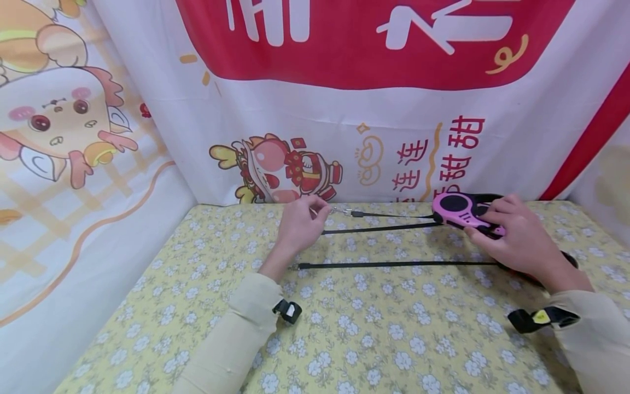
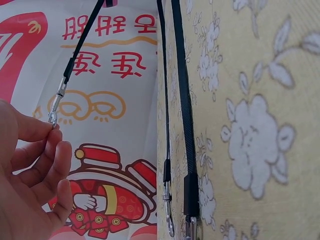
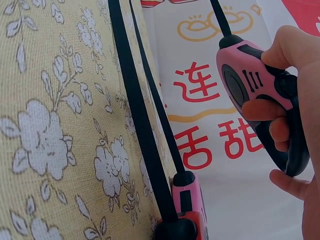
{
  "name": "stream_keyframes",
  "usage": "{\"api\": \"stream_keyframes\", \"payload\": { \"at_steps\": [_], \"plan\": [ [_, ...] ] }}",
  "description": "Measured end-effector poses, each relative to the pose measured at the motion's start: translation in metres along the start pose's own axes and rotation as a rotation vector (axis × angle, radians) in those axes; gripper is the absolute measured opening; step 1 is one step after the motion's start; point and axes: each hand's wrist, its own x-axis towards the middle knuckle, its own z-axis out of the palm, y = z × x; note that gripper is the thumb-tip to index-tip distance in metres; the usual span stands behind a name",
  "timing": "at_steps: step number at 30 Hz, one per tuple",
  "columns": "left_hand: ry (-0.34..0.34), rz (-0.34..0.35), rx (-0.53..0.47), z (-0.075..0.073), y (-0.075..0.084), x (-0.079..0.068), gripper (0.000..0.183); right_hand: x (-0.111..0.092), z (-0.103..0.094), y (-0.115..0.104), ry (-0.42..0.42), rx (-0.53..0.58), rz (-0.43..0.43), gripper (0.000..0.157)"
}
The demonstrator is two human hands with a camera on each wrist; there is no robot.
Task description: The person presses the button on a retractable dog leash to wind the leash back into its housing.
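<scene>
Above the far part of the flowered cloth (image 1: 344, 350): pink leash (image 1: 455, 207) in the right hand (image 1: 517, 235), fingers wrapped round it. Left hand (image 1: 301, 223) pinches the metal clip (image 2: 58, 100), presumably to keep the strap (image 2: 68, 71) drawn straight. Lower, on the cloth, second pink leash (image 3: 199, 197) and red leash (image 3: 201, 227); their straps (image 1: 394, 264) near parallel, perhaps spaced against tangling.

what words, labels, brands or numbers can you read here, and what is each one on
"连连", red, on the white backdrop
"甜甜", red, same backdrop
Red characters beneath both: partly hidden
White characters on the red panel: cut off, unreadable
Yellow tag and white tag on the wrist straps: too small
Pink leash case: nothing legible
</scene>
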Motion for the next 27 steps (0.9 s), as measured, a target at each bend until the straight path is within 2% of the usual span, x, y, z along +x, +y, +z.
{"api": "stream_keyframes", "payload": {
  "at_steps": [17, 27],
  "plan": [
    [-0.001, 0.006, 0.0, 0.0006, -0.0014, 0.0007, 0.012, -0.0004, 0.0014, 0.0001, 0.004, 0.003, -0.011, 0.041],
    [-0.015, -0.012, 0.009, 0.0001, 0.0008, -0.0004, 0.014, -0.0006, 0.0004, -0.0026, -0.013, 0.016, 0.024, 0.044]
  ]
}}
